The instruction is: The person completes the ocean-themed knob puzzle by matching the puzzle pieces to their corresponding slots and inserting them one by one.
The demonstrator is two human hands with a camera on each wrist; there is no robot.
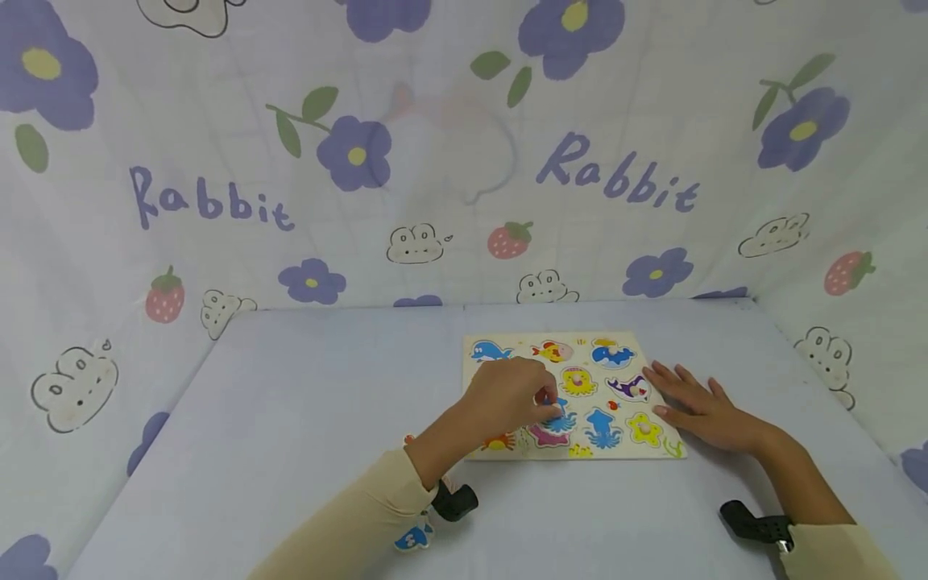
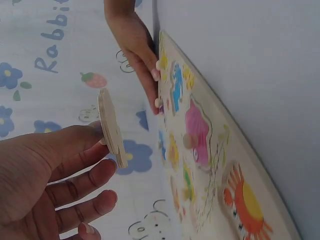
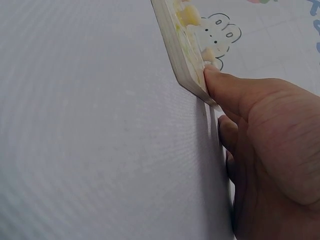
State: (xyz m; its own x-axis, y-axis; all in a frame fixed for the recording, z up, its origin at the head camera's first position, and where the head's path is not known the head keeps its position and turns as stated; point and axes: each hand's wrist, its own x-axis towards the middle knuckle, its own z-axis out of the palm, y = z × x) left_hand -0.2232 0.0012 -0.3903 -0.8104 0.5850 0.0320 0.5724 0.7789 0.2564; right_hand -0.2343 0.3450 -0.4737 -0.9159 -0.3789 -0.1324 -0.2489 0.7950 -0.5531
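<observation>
- The left hand (image 1: 507, 399) pinches a flat wooden puzzle piece (image 2: 111, 127) between thumb and fingertips, holding it raised just above the puzzle board (image 1: 656, 455); the left wrist view shows the piece clear of the board's surface, edge-on, so its picture cannot be told.
- The board lies flat on the table (image 1: 304, 419), toward its far-right part, with most of its sea-animal pieces seated: a pink one (image 2: 197, 132), a blue squid (image 1: 602, 427), an orange crab (image 2: 245, 205).
- The right hand (image 1: 699, 407) lies flat and relaxed, fingers straight, its fingertips against the board's right edge, seemingly steadying it.
- Judged from this, the step in hand is lifting or placing one piece over the board's middle-left.
- The next move calls for keeping the piece level, lining its outline with the matching recess, while the right hand stops the board sliding.
- Another loose piece (image 1: 415, 538) lies near the table's near edge, beside the left sleeve.
</observation>
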